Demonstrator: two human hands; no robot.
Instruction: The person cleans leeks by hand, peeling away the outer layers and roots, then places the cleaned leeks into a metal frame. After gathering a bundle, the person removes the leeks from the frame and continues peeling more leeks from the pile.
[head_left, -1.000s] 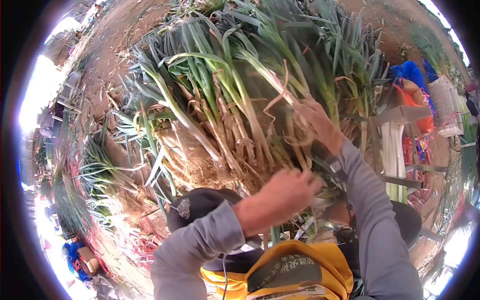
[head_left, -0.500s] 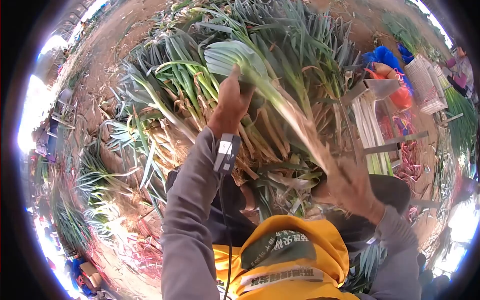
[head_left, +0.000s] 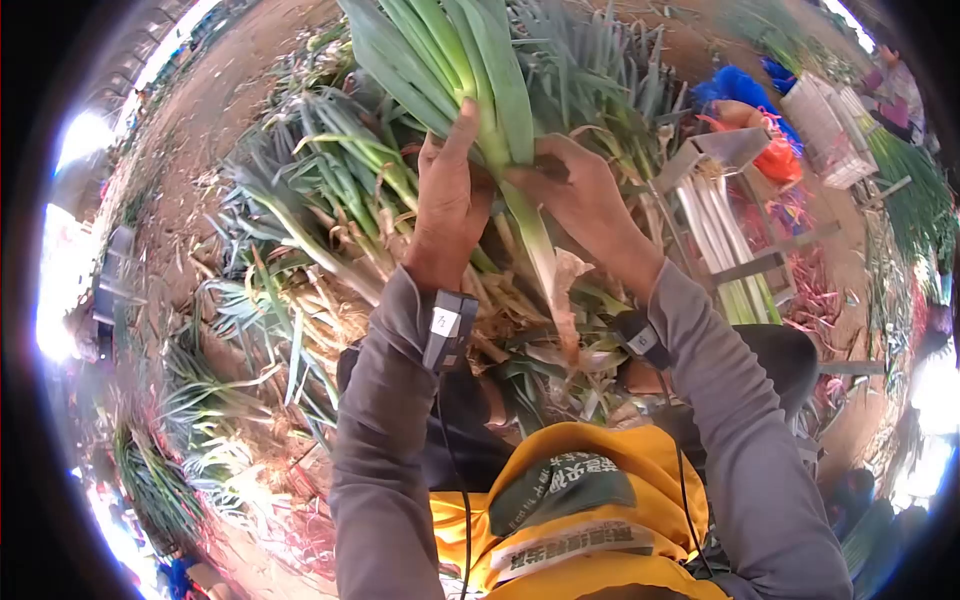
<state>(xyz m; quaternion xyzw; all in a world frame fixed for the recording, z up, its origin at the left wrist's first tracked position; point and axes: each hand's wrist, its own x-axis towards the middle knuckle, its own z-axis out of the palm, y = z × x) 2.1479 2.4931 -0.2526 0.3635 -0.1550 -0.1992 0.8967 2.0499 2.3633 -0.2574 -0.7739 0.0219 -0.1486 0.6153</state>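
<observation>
A large leek (head_left: 526, 222) is held up in front of me, its green leaves fanned toward the top and its stem pointing down. My left hand (head_left: 455, 190) is closed around the stem just below the leaves, thumb lying along it. From the other side, my right hand (head_left: 585, 195) pinches at the base of the leaves; its fingertips are partly hidden. A loose, brownish strip of outer skin (head_left: 568, 290) hangs by the stem's lower end. Behind and below my hands lies a big pile of untrimmed leeks (head_left: 340, 220) with dry roots and husks.
To the right, a metal-framed rack (head_left: 745, 265) holds several pale cleaned leeks (head_left: 712, 220). Beyond it are an orange-red bag (head_left: 778, 160), a blue bag (head_left: 740, 92) and a white crate (head_left: 825, 135). Red ties (head_left: 812, 290) litter the ground. A person (head_left: 895, 95) is at the far right.
My right hand has moved up from the leek's root end to the base of its leaves. The leek has swung more upright, and loose skin now hangs from its lower end.
</observation>
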